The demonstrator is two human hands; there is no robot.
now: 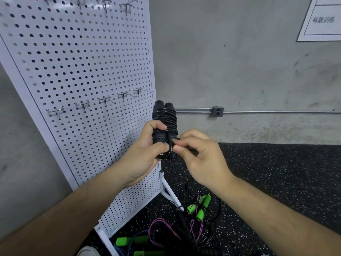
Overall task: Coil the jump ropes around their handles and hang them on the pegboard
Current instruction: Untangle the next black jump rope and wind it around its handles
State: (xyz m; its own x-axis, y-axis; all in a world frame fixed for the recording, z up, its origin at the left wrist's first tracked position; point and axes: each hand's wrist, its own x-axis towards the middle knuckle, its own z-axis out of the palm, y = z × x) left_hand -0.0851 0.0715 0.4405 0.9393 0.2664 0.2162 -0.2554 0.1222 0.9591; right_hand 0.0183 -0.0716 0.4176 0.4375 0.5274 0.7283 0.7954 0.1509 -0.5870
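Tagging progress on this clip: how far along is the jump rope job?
Done: nothing hung; the hooks on the pegboard are bare. In hand: a black rope is wound around its paired handles; the left hand grips the bundle, the right hand pinches the loose end. Left: secure that end, hang it, then coil and hang the green-handled ropes tangled on the floor.

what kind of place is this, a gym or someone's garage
Probably a gym's equipment corner, though a home gym can't be ruled out. The floor is black speckled rubber, green-handled jump ropes lie tangled on it, and a white pegboard with hooks stands by a bare concrete wall.
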